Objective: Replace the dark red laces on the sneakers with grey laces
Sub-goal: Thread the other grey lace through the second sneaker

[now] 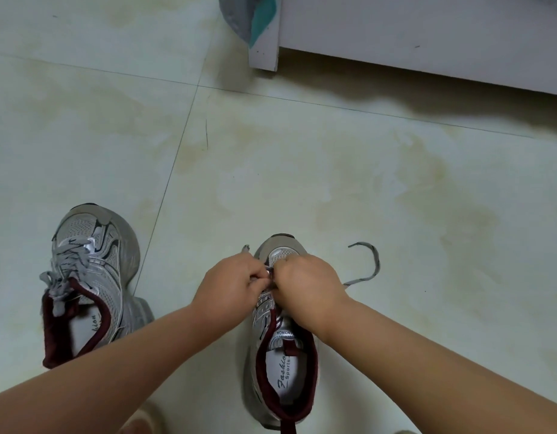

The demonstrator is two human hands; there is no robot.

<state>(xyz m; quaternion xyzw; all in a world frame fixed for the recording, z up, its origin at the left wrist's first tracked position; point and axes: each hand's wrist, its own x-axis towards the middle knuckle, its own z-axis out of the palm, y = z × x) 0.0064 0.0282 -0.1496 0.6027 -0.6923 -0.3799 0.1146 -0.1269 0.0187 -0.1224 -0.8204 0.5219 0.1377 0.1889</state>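
Note:
Two grey sneakers with dark red lining stand on the floor. The left sneaker [92, 270] carries a grey lace threaded through its eyelets and tied loosely at the top. The right sneaker [283, 355] is directly below me, toe pointing away. Over its toe end, my left hand [230, 286] and my right hand [308, 286] meet, both pinching a grey lace [369, 270] at the lowest eyelets. One lace end curls out to the right on the floor; the other tip pokes up beside my left hand. No dark red lace is visible.
A pale tiled floor [333, 183] spreads all around. A white furniture base [427, 36] stands at the back right, with a grey and teal cloth [249, 17] hanging at its corner.

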